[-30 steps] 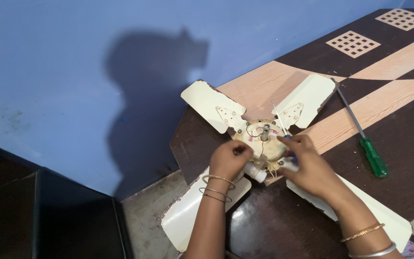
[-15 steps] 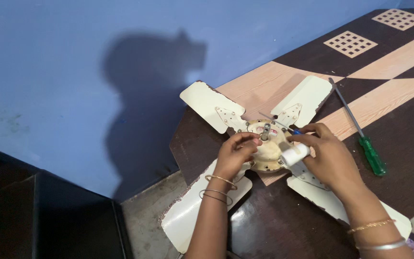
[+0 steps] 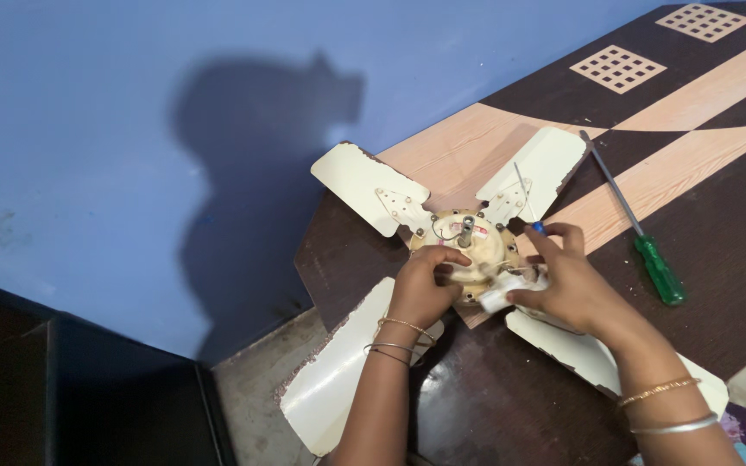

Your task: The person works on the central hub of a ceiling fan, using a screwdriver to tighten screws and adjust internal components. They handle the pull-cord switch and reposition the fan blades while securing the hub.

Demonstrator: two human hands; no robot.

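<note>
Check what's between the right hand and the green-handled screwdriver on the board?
Head view: only bare board between the right hand and the green-handled screwdriver.

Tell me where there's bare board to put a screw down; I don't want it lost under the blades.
Free: the dark board right of the green-handled screwdriver, and the pale wood band between the two upper blades. Crowded: around the fan hub, where the left hand and right hand work.

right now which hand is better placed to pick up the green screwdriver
Right, probably. The green-handled screwdriver lies on the table beyond the right hand, on its side. The left hand grips the fan hub across from it. The right would first free its small blue-handled tool.
</note>
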